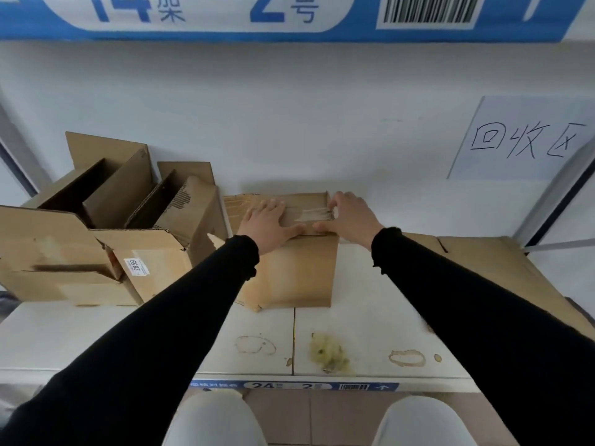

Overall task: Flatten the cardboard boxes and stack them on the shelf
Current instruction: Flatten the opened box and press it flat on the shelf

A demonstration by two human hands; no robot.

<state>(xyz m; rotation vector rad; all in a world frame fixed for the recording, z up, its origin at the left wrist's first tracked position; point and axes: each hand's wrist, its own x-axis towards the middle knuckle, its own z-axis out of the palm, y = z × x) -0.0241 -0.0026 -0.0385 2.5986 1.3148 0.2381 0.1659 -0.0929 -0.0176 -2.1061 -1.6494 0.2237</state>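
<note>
The white shelf [370, 317] carries, from largest to smallest, a cluster of opened cardboard boxes [106, 239] at its left end, flattened cardboard [489, 265] lying at its right end, and between them an upright taped box [299, 272] standing against the back wall. The left hand [269, 225] lies flat on that box's top with fingers spread. The right hand [349, 217] curls its fingers at the top's right edge, pinching the tape strip [317, 214].
</note>
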